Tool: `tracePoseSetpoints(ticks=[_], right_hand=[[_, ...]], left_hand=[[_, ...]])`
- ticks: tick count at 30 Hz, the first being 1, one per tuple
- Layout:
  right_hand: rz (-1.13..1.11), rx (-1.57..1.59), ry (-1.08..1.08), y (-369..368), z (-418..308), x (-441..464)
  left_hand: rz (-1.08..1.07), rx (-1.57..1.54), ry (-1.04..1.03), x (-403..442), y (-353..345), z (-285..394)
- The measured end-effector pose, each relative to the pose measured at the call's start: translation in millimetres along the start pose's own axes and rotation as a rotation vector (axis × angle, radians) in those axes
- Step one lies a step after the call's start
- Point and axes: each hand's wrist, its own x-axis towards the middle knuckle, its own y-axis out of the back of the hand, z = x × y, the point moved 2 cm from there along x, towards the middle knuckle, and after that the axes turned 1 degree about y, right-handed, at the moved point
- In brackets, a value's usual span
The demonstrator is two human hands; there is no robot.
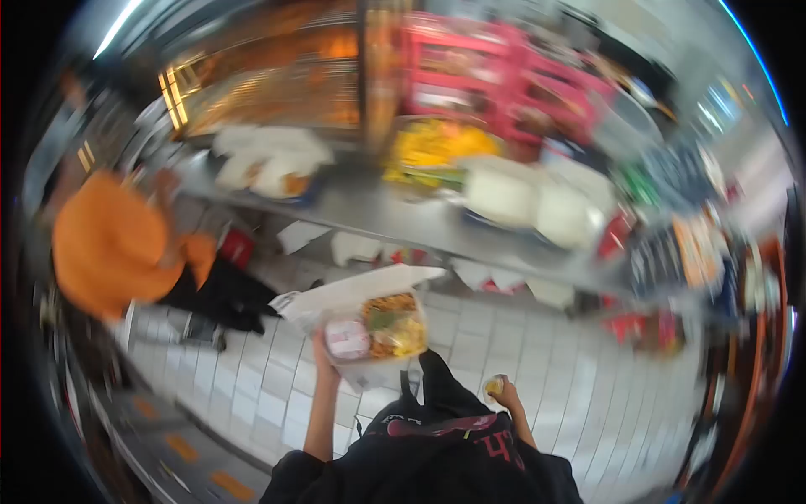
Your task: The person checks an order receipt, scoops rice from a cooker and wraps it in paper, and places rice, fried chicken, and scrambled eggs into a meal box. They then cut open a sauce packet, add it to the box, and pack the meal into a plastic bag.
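Observation:
My left hand (321,351) grips the near left side of a white takeaway box (353,364), its lid (361,290) raised. Inside lie browned food (389,304), a clear bag with something yellow (408,336), a green patch and a round pale tub (347,338) with pinkish print. Down at my right side, away from the box, my right hand (508,395) is closed around a small cup (494,385) with yellow contents. The fingers of my left hand are mostly hidden by the box.
A steel counter (378,214) runs ahead, with stacked white boxes (529,202), a heap of yellow items (437,144) and pink crates (462,63). A lit glass cabinet (269,76) stands behind it. A co-worker in an orange top (113,244) is at left. Tiled floor (470,336) lies below.

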Motion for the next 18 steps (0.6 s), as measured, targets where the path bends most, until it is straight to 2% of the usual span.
tracePoseSetpoints(ticks=[1, 3, 4, 5, 6, 8, 10, 12, 13, 14, 15, 17, 18], right_hand=[[0.065, 0.051, -0.097, -11, 29, -40], [0.150, 0.352, -0.478, -50, 81, -112], [0.106, 0.485, -0.628, -63, 92, -153], [0.119, 0.488, -0.734, -87, 114, -191], [0.209, 0.406, -0.760, -125, 131, -229], [0.201, 0.434, -0.983, -166, 136, -302], [0.303, 0.526, -1.038, -197, 137, -348], [0.467, 1.098, -1.173, -212, 146, -374], [0.493, 1.104, -1.209, -213, 144, -382], [0.514, 1.108, -1.249, -203, 126, -391], [0.543, 1.203, -1.236, -183, 109, -406], [0.411, 1.149, -1.248, -188, 144, -405], [0.422, 1.163, -1.182, -187, 164, -410]], left_hand=[[-0.060, 0.027, -0.001, 6, -3, -6], [-0.311, 0.012, 0.159, -6, -41, -6], [-0.261, 0.084, 0.116, -22, -64, -6], [-0.213, 0.169, 0.105, -26, -69, -16], [-0.256, 0.237, 0.133, -28, -75, -23], [-0.340, 0.292, 0.198, -31, -99, -32], [-0.462, 0.255, 0.364, -52, -130, -69], [-0.589, 0.312, 0.372, -91, -176, -112], [-0.669, 0.357, 0.375, -102, -196, -130], [-0.596, 0.339, 0.412, -104, -208, -155], [-0.620, 0.351, 0.435, -113, -221, -174], [-0.583, 0.396, 0.540, -138, -247, -221], [-0.595, 0.409, 0.552, -152, -257, -243]])
